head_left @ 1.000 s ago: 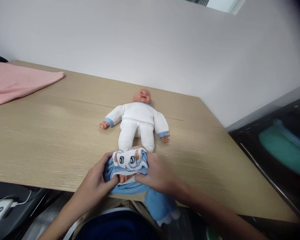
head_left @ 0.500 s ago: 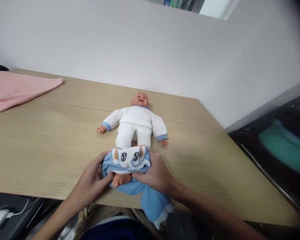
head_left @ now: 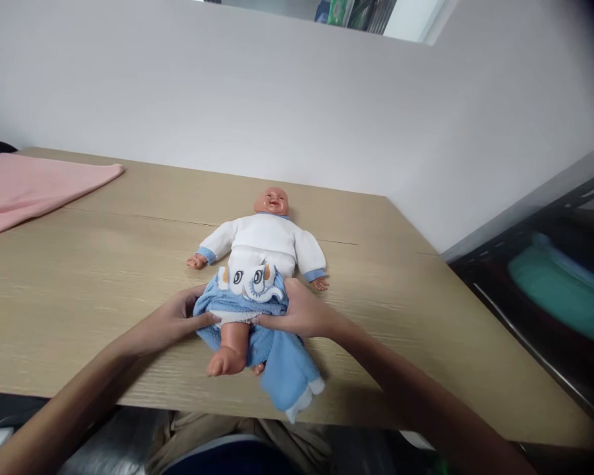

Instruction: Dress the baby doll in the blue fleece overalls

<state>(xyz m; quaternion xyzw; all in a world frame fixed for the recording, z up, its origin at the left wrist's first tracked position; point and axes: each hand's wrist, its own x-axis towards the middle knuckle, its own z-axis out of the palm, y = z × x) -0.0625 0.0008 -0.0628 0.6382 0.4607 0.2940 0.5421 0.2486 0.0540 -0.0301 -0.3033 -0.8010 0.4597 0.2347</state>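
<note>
Pale wood-grain table [head_left: 103, 290] beneath white-clothed plastic-headed baby doll [head_left: 263, 236]

Fluffy blue cloth garment [head_left: 242, 305] bunches over doll's lower half, one bare foot [head_left: 227, 359] protruding. Left hand [head_left: 185, 313] and right hand [head_left: 304, 311] flank doll, both pinching the garment.

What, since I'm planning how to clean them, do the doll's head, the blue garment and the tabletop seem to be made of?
The doll's head: probably smooth vinyl or plastic, judging by its glossy highlights. The blue garment: apparently terry or plush fabric, with a fuzzy nap and soft folds. The tabletop: wood or wood-look laminate, satin, with pale grain streaks; I can't tell which.
</note>
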